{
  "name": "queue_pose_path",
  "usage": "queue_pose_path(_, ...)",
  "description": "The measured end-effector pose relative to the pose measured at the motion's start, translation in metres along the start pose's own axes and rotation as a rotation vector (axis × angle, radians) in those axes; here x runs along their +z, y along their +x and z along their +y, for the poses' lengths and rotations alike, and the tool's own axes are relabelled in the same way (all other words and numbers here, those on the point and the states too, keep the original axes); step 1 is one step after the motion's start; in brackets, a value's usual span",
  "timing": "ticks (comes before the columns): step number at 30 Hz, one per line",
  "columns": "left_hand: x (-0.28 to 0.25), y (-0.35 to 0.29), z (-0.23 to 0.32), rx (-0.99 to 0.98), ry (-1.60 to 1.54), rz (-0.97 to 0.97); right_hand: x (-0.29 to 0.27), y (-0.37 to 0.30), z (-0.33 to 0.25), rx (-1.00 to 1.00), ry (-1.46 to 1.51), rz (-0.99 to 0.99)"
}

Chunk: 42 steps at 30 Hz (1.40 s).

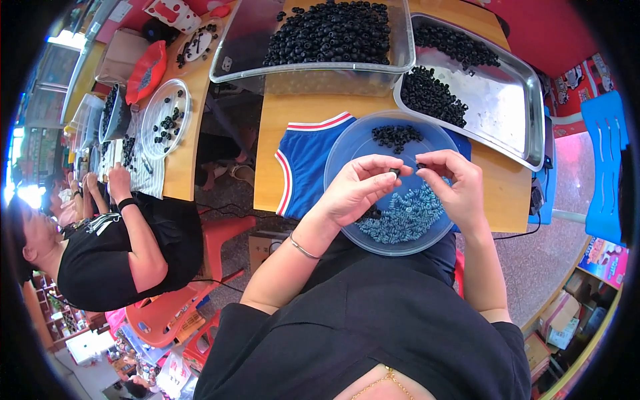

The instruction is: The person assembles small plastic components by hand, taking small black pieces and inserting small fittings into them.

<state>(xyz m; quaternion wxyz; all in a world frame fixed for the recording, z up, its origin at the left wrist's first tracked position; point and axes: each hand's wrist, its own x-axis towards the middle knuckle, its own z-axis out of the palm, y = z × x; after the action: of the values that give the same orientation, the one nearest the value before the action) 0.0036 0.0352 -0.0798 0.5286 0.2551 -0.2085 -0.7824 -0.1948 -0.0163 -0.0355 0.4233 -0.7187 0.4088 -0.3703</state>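
Note:
Both hands are over a round translucent blue basin (335,143) at my lap. My left hand (365,187) pinches a small black ring-shaped part (395,172) between thumb and fingertips. Just to its right, my right hand (457,183) holds a tiny dark piece (421,166) in a pinch, its kind too small to make out. The two pieces are close together but apart. Inside the basin lie a heap of small light-blue ridged pieces (403,217) and, toward the far side, a pile of black parts (397,137).
A clear bin (310,77) of black parts and a metal tray (497,100) with more stand on the wooden table (267,140). Blue cloth with striped trim (310,157) lies left of the basin. A co-worker (107,253) sits at another table to the left.

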Motion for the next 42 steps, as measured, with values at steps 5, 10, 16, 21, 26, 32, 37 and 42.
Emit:
queue_pose_path(5, -0.004, 0.0, -0.001, 0.029, -0.025, -0.016, -0.002, -0.001, -0.009, -0.024, 0.007, -0.033)
queue_pose_path(10, 0.003, 0.001, 0.002, -0.004, -0.038, 0.015, 0.002, -0.005, -0.006, -0.073, 0.084, -0.049)
queue_pose_path(16, 0.006, 0.001, 0.0, 0.01, -0.042, -0.02, 0.006, -0.007, -0.007, -0.156, 0.039, -0.032)
queue_pose_path(21, 0.005, 0.002, 0.001, 0.012, -0.027, -0.01, 0.008, -0.007, -0.009, -0.175, 0.03, -0.024)
queue_pose_path(26, 0.006, 0.002, 0.001, -0.016, -0.027, 0.021, 0.009, -0.007, -0.009, -0.193, -0.003, -0.017)
queue_pose_path(32, 0.004, 0.001, 0.001, -0.023, -0.042, 0.008, 0.01, -0.007, -0.007, -0.235, -0.018, 0.0)
queue_pose_path(37, 0.004, 0.001, 0.001, -0.046, -0.014, 0.021, 0.011, -0.01, -0.012, -0.06, 0.044, -0.052)
queue_pose_path(42, 0.001, 0.0, 0.008, -0.113, 0.088, 0.009, 0.004, -0.003, -0.015, -0.041, -0.054, -0.289)
